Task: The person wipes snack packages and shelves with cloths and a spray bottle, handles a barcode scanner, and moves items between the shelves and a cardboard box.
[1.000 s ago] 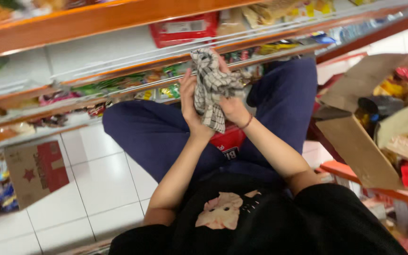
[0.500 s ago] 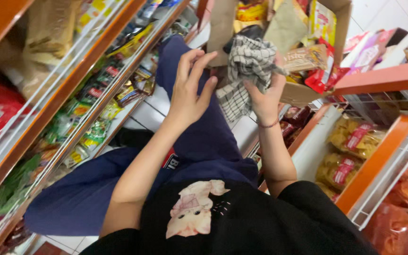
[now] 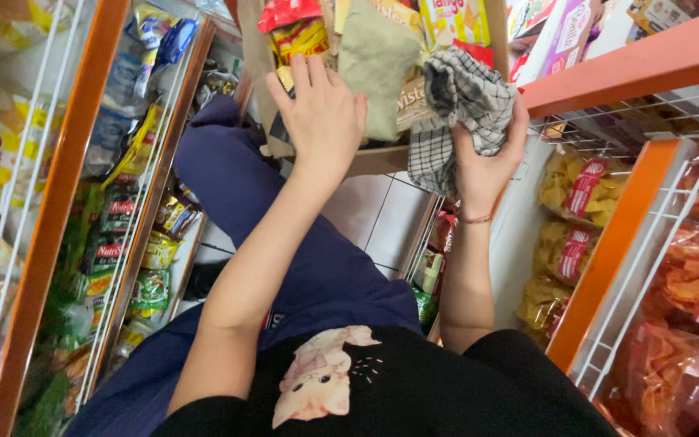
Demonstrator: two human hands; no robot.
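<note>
Reaching now into the brown cardboard box, left hand lies open on packets while right hand, formerly at the shelf, grips the crumpled grey-and-white checked cloth.

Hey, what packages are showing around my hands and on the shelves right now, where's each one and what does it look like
Cardboard box: ahead, brown, packed with packets; left hand rests on it.
Olive flat pouch: in the box, beside that hand.
Red-and-yellow packet: box's top left.
Checked cloth: grey-white, in right hand.
Yellow chip bags: right wire shelf, red labels.
Orange snack bags: far right, clear.
Green sachets: left shelf.
</note>
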